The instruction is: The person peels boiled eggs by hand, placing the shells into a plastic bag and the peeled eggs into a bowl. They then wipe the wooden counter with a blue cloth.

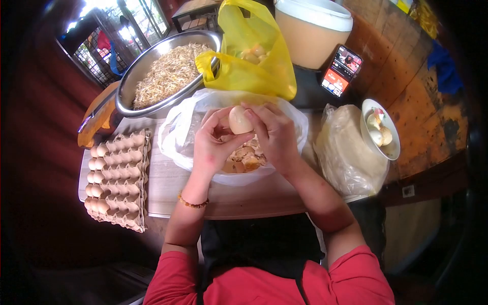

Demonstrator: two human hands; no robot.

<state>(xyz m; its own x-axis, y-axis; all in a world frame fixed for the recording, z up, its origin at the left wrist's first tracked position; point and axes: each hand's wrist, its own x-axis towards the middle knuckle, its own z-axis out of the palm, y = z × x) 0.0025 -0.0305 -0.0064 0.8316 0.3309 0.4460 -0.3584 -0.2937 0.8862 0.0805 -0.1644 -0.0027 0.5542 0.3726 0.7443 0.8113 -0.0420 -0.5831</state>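
Note:
A pale egg (240, 121) is held up between my two hands over a white plastic bag (175, 119). My left hand (217, 140) is closed around it from the left and below, with the thumb underneath. On the other side, my right hand (273, 131) has its thumb and fingertips pinched against the egg's upper right edge. Broken eggshells (249, 156) lie in the bag just below both hands.
On the left, an egg tray (124, 178) has brown eggs (96, 176) in its left columns. Behind are a steel bowl (124, 94) of bean sprouts (165, 73), a yellow bag (277, 66) with round items, and a bucket (312, 38). At right are a phone (343, 71), plastic-wrapped bundle (348, 147), and bowl (392, 151).

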